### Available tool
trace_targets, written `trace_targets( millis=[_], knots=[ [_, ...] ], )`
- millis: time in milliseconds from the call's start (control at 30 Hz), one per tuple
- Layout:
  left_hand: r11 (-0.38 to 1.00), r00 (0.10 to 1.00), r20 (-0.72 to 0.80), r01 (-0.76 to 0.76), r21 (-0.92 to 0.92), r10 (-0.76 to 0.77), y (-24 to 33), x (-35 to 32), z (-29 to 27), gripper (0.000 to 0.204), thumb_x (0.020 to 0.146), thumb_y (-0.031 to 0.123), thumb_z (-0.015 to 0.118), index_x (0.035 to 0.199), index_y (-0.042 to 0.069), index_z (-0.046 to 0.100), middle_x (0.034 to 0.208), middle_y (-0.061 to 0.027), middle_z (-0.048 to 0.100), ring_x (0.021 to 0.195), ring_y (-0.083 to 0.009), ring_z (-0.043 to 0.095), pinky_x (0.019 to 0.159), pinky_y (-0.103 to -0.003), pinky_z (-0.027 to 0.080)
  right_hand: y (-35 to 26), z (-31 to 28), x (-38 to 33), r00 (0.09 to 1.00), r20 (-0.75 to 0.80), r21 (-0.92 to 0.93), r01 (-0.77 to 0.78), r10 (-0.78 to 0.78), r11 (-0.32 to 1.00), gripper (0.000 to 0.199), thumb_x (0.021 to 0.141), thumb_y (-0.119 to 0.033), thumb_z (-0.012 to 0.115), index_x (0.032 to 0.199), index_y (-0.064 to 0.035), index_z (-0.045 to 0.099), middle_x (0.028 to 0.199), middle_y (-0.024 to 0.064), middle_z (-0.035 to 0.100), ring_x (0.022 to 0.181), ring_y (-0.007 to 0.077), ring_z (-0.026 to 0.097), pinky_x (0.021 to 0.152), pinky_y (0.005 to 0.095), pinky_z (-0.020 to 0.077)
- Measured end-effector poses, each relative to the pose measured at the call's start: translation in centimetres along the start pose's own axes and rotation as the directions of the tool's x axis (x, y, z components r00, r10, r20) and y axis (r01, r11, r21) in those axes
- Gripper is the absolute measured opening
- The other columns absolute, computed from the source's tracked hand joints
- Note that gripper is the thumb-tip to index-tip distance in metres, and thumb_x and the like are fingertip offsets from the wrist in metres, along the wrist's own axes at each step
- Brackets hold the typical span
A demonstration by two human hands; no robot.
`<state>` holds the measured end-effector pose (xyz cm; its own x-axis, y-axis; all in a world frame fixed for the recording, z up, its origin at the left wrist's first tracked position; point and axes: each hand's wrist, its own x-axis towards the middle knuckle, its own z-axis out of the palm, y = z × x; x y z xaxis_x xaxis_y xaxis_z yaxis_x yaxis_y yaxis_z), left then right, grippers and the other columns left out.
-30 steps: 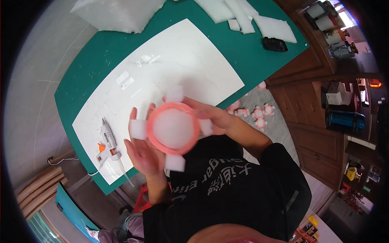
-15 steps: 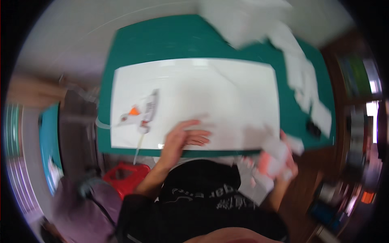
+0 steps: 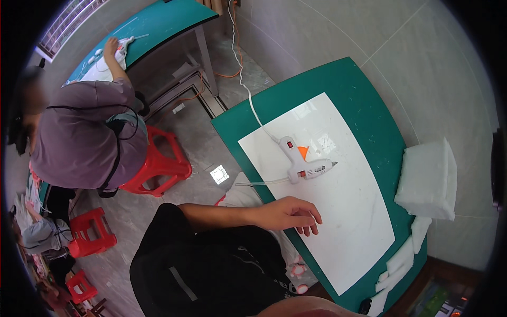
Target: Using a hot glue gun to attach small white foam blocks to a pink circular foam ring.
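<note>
My left hand (image 3: 293, 214) hangs over the near edge of a white board (image 3: 351, 227), fingers apart and loosely bent, with nothing in them. Just beyond it, a white hot glue gun (image 3: 291, 158) with an orange trigger lies on its side on the board. A glue stick (image 3: 264, 183) juts from its back end, and a white cord (image 3: 248, 92) runs from its handle. My right hand is out of view. Small pink-and-white round pieces (image 3: 299, 270) show beside my lap; their kind is unclear.
The board lies on a green-topped table (image 3: 351, 84). A white foam-like block (image 3: 426, 182) and torn white strips (image 3: 398, 261) line its far right side. To the left a person (image 3: 87, 132) sits on a red stool (image 3: 158, 164) at another green table (image 3: 163, 24).
The view has swung left, bringing the seated person and second table into sight. My right hand, which held something pink and white, has left the picture. My left hand stays near the board's edge.
</note>
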<state>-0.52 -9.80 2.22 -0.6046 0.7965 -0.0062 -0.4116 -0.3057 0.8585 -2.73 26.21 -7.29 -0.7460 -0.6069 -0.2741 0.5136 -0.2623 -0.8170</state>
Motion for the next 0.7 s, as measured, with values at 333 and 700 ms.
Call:
trace_targets(
  millis=[333,700],
  knots=[
    [0.994,0.986,-0.134,-0.106,-0.014,0.103,0.8,-3.4,-1.5,0.022,0.103,0.01,0.052,0.119,-0.002,0.061,0.11,-0.0149,0.07,0.099,-0.0196,0.068,0.087,-0.031,0.054,8.4,-12.0,-2.8,0.973,-0.181,-0.047,-0.152,0.141,0.987,0.075,0.082,-0.024,0.071,0.145,-0.0004,0.039,0.128,0.0189,0.056,0.11,0.0372,0.062,0.087,0.0488,0.0567],
    [0.929,0.903,-0.329,-0.162,0.333,0.275,1.7,-2.6,-2.8,0.019,0.1,0.004,0.053,0.113,-0.007,0.063,0.1,-0.0161,0.071,0.09,-0.0207,0.068,0.084,-0.033,0.054,29.0,1.1,-35.6,0.507,-0.852,0.186,0.064,0.128,0.981,0.069,0.079,-0.016,0.073,0.141,0.0002,0.047,0.119,0.019,0.06,0.101,0.0394,0.065,0.077,0.0507,0.0621]
  ],
)
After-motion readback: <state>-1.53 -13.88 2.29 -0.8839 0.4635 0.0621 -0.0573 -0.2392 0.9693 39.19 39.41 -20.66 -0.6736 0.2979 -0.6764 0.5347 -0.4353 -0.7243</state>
